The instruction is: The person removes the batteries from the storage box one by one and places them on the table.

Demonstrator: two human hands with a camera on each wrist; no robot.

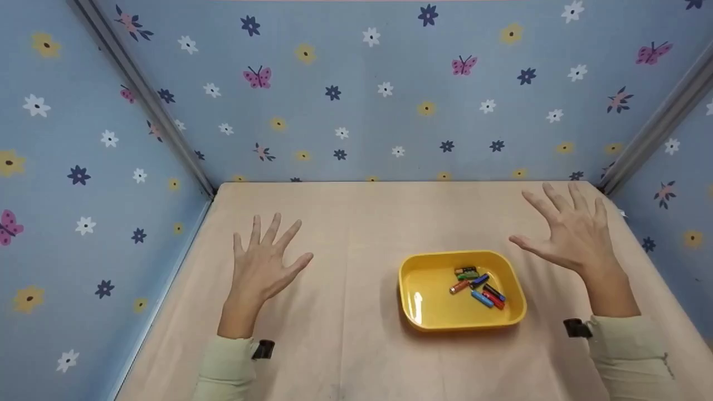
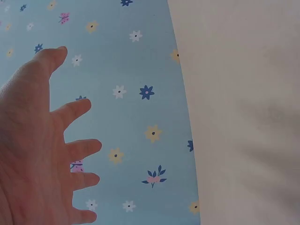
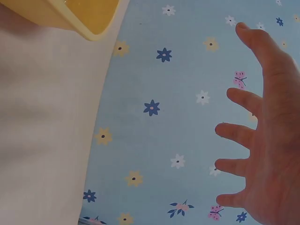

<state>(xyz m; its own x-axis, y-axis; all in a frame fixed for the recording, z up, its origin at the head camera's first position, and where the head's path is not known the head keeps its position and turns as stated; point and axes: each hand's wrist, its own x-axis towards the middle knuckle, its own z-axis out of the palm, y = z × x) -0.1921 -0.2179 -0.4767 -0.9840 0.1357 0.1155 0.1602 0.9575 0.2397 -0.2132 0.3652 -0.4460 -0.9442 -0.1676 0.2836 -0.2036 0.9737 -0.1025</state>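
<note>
My left hand point(image 1: 260, 267) is held over the left half of the table, fingers spread and straight, holding nothing. In the left wrist view the same hand point(image 2: 33, 140) shows its palm with thumb and fingers apart. Over the right side, my right hand point(image 1: 579, 236) is likewise spread and bare, just right of a yellow tray point(image 1: 429, 318). Several small batteries lie loosely in the tray's right half, among them a light blue battery point(image 1: 482, 299), a red battery point(image 1: 493, 297) and an orange battery point(image 1: 459, 287). The right wrist view catches a corner of the tray point(image 3: 79, 26).
A pale peach cloth point(image 1: 334, 334) covers the table. Blue flowered panels rise around it: a back wall point(image 1: 379, 67), a left wall point(image 1: 55, 211) and a right one point(image 1: 679, 211). Grey metal posts point(image 1: 145, 100) stand at the back corners.
</note>
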